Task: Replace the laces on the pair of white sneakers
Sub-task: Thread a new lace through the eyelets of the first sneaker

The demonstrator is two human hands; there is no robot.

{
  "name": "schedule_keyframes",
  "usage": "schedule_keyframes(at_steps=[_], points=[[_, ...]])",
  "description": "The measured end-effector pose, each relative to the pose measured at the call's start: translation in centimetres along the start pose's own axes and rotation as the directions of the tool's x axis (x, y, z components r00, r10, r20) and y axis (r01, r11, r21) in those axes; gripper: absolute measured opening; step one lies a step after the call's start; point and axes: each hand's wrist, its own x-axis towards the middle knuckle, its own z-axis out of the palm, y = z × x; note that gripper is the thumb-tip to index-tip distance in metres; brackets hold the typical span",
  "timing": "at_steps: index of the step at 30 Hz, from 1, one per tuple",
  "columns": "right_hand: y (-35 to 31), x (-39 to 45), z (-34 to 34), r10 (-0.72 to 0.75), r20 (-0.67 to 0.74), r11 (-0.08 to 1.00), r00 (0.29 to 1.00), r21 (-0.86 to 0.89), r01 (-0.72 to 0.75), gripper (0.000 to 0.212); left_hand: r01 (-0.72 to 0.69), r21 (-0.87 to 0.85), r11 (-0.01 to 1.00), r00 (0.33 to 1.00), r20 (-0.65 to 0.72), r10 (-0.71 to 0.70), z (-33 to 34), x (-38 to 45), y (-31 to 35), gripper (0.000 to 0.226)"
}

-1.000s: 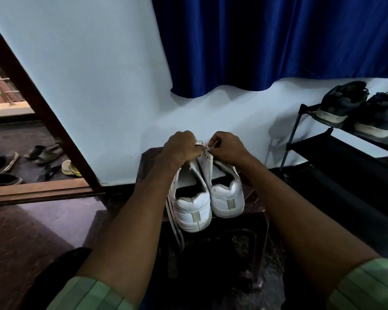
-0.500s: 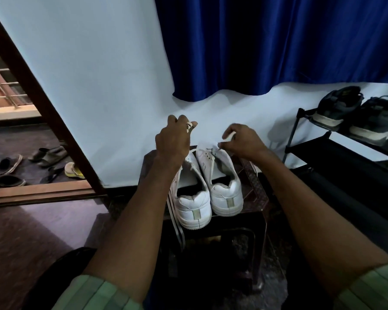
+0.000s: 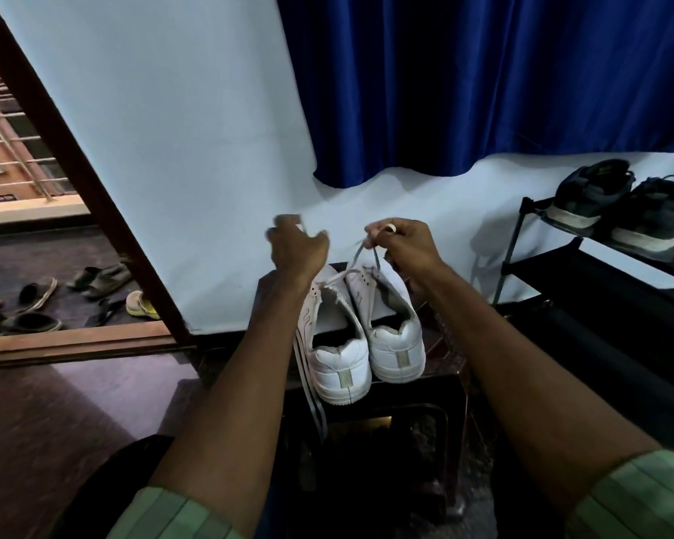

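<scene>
Both hands have risen: the right hand (image 3: 407, 243) pinches a lace (image 3: 360, 252) drawn from the white sneakers (image 3: 362, 336) on a dark stool (image 3: 450, 383); the blurred left hand (image 3: 296, 247) grips its end. Tugging unevenly could unthread an eyelet.

**No legible writing**

No text, brand mark, number or sign can be read anywhere in the head view. The heel tabs of the white sneakers (image 3: 366, 355) are plain, unmarked strips. The dark shoes (image 3: 623, 212) on the rack at the right show no readable logo; they are too dim and small to tell.
</scene>
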Motion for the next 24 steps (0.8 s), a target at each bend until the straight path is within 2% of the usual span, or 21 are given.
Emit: schedule_keyframes(at_steps=[1,2,3,4,6,8,10,13,15,16,18,20,22,23,24], points=[[0.0,0.3,-0.1,0.02,-0.008,0.999,1.0,0.039,-0.02,0.028,-0.008,0.005,1.0,0.99,-0.141,0.009,-0.1,0.1,-0.2,0.058],[0.1,0.5,-0.1,0.046,0.008,0.997,0.999,0.056,-0.046,0.047,-0.05,0.022,0.999,0.975,-0.215,0.053,-0.1,0.3,-0.5,0.06],[0.0,0.7,0.0,0.064,0.035,0.997,0.997,0.05,-0.066,0.062,-0.097,0.072,0.993,0.97,-0.215,0.11,0.1,0.5,-0.8,0.063],[0.0,0.7,0.1,0.07,0.064,0.997,0.995,0.008,-0.07,0.069,-0.146,0.135,0.98,0.972,-0.166,0.167,0.4,0.6,-1.0,0.065],[0.1,0.5,0.5,0.065,0.086,0.99,0.994,-0.134,-0.053,0.071,-0.286,0.233,0.93,0.957,0.024,0.288,1.2,0.5,-1.0,0.06],[0.4,0.5,0.7,0.014,0.067,0.971,0.998,-0.239,0.003,0.065,-0.431,0.188,0.882,0.891,0.246,0.383,2.0,0.3,-1.1,0.049],[0.7,0.8,0.6,-0.067,0.064,0.956,0.996,-0.28,0.082,0.057,-0.45,0.069,0.89,0.83,0.401,0.388,2.5,-0.1,-0.9,0.048],[0.5,0.8,0.3,-0.139,0.104,0.951,0.985,-0.264,0.162,0.049,-0.383,-0.068,0.921,0.793,0.487,0.366,2.7,-0.5,-0.3,0.049],[0.2,0.7,0.1,-0.172,0.128,0.942,0.977,-0.27,0.201,0.042,-0.422,-0.078,0.903,0.783,0.471,0.407,2.7,-0.4,-0.2,0.038],[0.1,0.7,-0.1,-0.182,0.133,0.935,0.974,-0.282,0.213,0.038,-0.452,-0.035,0.891,0.798,0.431,0.421,2.8,-0.3,-0.2,0.028],[0.0,0.8,-0.6,-0.176,0.129,0.937,0.976,-0.281,0.206,0.028,-0.454,0.137,0.881,0.871,0.277,0.406,2.6,0.2,-0.4,0.01],[-0.3,0.8,-1.4,-0.134,0.109,0.955,0.985,-0.251,0.158,0.018,-0.323,0.352,0.879,0.947,0.121,0.299,2.1,0.6,-0.9,0.013],[-0.5,0.7,-2.2,-0.062,0.1,0.977,0.993,-0.197,0.081,0.015,-0.205,0.48,0.853,0.978,0.061,0.2,1.8,0.9,-1.7,0.014],[-0.6,0.6,-2.5,-0.029,0.109,0.984,0.994,-0.174,0.048,0.015,-0.232,0.478,0.847,0.972,0.086,0.218,1.8,0.9,-1.8,0.018],[-0.6,0.4,-2.7,-0.004,0.126,0.986,0.992,-0.162,0.024,0.015,-0.32,0.405,0.857,0.947,0.148,0.284,2.0,0.9,-1.8,0.025]])
